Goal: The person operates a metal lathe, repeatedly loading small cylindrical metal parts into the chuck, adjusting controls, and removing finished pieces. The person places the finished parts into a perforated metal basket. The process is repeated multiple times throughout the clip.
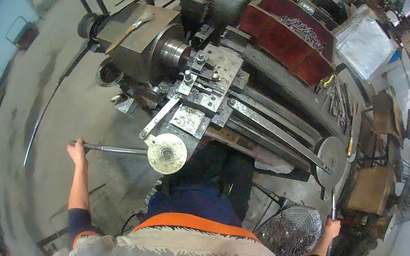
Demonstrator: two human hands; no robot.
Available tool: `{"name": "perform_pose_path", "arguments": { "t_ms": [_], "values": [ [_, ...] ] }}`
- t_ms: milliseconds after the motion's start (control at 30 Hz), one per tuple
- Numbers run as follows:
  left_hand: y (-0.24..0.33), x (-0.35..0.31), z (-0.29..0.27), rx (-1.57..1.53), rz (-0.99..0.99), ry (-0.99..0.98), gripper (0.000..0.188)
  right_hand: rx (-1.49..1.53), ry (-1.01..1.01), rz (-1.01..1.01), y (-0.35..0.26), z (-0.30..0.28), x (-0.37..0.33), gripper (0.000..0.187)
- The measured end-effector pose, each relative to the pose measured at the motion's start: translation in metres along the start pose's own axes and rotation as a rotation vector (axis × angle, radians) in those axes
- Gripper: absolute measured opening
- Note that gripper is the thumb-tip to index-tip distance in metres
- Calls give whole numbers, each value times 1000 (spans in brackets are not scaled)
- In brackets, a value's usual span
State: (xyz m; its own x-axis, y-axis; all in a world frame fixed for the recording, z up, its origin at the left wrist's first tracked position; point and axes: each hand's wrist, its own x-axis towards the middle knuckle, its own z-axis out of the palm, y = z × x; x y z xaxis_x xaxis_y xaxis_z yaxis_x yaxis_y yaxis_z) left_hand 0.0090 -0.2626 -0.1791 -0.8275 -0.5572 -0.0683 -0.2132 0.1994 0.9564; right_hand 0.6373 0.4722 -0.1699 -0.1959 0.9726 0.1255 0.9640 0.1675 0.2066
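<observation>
A small metal lathe stands in front of me. My left hand is closed round the outer end of a long metal lever, which runs to a round pale disc at the front of the carriage. Far to the right, my right hand grips a metal handle below a large grey disc at the bed's end. A flat linkage bar joins that disc to the carriage. The chuck sits left of the tool block.
Behind the bed, a red tray holds many small metal parts. A brush lies on the headstock cover. Several hand tools lie at the bed's right. A basket of metal pieces stands beside my right arm. An electric motor sits at the back.
</observation>
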Motion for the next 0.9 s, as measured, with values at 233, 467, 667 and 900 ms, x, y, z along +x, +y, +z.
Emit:
{"name": "perform_pose_path", "arguments": {
  "t_ms": [233, 467, 667, 900],
  "values": [
    [29, 22, -41, 611, -99, -345, 28, -142, 44, 191, -6, 1, 60, 27],
    [-2, 113, 49, 1113, 477, -465, 36, 20, 477, -37, -43, 9, 6, 63],
    [-13, 99, 176, 1280, 754, -674, 39, 391, -9, 148, -105, -32, -55, 60],
    [-64, 70, 226, 794, 503, -521, 36, 471, -98, 54, -143, -81, -63, 41]
  ]
}}
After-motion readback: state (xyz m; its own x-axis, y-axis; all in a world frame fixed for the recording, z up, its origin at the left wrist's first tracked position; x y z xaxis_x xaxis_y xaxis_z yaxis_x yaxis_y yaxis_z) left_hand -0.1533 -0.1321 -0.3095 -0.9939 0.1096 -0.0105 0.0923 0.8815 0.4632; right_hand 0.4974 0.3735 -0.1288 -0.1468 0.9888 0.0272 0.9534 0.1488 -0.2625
